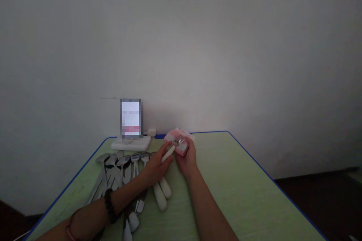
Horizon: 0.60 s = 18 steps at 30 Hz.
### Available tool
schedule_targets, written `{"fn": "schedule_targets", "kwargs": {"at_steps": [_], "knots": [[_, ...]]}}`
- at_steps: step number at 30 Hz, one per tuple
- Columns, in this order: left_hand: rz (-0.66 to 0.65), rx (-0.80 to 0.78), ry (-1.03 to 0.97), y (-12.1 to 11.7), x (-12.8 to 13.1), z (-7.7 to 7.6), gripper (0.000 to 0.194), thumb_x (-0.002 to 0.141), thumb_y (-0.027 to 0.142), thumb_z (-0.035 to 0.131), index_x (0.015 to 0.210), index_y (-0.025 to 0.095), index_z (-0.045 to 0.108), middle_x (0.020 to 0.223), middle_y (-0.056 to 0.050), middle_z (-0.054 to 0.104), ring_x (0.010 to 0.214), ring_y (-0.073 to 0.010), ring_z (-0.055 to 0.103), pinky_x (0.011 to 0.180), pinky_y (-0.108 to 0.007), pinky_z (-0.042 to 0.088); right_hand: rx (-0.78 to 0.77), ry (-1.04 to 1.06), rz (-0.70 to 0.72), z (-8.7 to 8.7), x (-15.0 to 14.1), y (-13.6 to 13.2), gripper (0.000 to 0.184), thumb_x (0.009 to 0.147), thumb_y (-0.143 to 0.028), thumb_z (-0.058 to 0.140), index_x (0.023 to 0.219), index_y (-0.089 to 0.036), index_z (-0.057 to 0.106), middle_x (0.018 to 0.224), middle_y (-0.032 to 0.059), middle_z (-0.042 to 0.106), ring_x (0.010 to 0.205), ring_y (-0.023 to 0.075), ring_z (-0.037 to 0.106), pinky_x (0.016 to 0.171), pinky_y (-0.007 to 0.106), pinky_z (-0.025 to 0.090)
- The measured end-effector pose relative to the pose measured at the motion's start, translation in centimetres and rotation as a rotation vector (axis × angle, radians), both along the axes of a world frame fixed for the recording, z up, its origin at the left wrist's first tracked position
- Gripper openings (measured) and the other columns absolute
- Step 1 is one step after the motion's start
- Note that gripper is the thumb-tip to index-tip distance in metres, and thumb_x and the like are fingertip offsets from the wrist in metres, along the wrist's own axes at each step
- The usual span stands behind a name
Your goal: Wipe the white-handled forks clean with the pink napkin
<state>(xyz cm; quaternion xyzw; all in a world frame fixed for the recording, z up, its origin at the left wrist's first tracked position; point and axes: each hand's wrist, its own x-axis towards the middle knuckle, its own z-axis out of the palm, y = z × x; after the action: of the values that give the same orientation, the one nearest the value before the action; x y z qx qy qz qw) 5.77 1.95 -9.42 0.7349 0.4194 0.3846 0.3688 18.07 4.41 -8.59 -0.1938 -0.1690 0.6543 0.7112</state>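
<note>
Nearest the wearer, the bracelet (110,206) on the left forearm passes over the metal utensils (123,161); a low sweep of that arm could snag or shift them, since they lie crowded and overlapping. Farther in, the pale-handled utensil (168,154) could twist or slip, its smooth handle being held at a slant; the pink-and-white cloth (183,150) could bunch or slide off the metal head, being loosely gathered. Beyond, a wide leftward swing could knock the white stand (131,143) below the lit screen (131,117).

Both forearms angle inward over the green table (226,180); the left hand (155,167) is narrowed around the pale handle, knuckles up; the right hand (188,160), just beside it, is closed about the cloth, which sits above the table's far part, against the utensil's shiny head.
</note>
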Motion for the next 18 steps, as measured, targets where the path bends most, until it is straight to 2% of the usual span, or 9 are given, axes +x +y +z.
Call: {"fn": "schedule_targets", "kwargs": {"at_steps": [2,5,8,13,18], "knots": [[-0.001,0.060,0.014,0.0,0.0,0.1,0.046,0.084,0.025,0.048,0.130,0.017,0.042,0.096,-0.006,0.064,0.070,-0.0164,0.059,0.065,-0.028,0.048,-0.058,-0.058,-0.006,-0.4,-0.2,0.2,0.021,0.065,-0.019,0.062,0.086,-0.017,0.063,0.077,-0.0001,0.070,0.072,0.0148,0.065,0.071,0.027,0.054],[-0.030,0.095,0.006,-0.2,0.1,0.5,0.044,0.083,0.020,0.049,0.127,0.017,0.043,0.102,-0.007,0.064,0.086,-0.0191,0.060,0.081,-0.032,0.047,-0.131,-0.079,-0.040,-1.3,-0.2,0.5,0.018,0.065,-0.017,0.062,0.083,-0.017,0.062,0.069,-0.0008,0.067,0.062,0.0141,0.062,0.059,0.026,0.053],[-0.039,0.077,-0.027,-0.5,0.1,0.9,0.041,0.082,0.020,0.050,0.123,0.017,0.045,0.103,-0.007,0.063,0.085,-0.0183,0.060,0.073,-0.029,0.049,-0.134,-0.067,-0.061,-1.9,0.0,0.7,0.015,0.069,-0.023,0.062,0.083,-0.018,0.060,0.067,-0.0012,0.065,0.058,0.0133,0.059,0.049,0.024,0.049],[-0.069,0.004,-0.165,-0.7,-0.1,0.9,0.036,0.085,0.029,0.049,0.119,0.018,0.048,0.098,-0.006,0.062,0.069,-0.0144,0.057,0.050,-0.021,0.044,-0.133,-0.050,-0.085,-2.2,0.2,1.1,0.011,0.071,-0.025,0.062,0.078,-0.018,0.058,0.065,-0.0032,0.061,0.057,0.0105,0.056,0.050,0.021,0.048],[-0.127,-0.004,-0.211,-0.6,-0.3,0.6,0.039,0.088,0.036,0.047,0.123,0.018,0.050,0.092,-0.006,0.062,0.069,-0.0153,0.057,0.048,-0.021,0.045,-0.184,-0.104,-0.031,-1.7,0.1,0.8,0.011,0.073,-0.029,0.060,0.071,-0.019,0.054,0.055,-0.0040,0.057,0.046,0.0104,0.052,0.043,0.022,0.044]]}}
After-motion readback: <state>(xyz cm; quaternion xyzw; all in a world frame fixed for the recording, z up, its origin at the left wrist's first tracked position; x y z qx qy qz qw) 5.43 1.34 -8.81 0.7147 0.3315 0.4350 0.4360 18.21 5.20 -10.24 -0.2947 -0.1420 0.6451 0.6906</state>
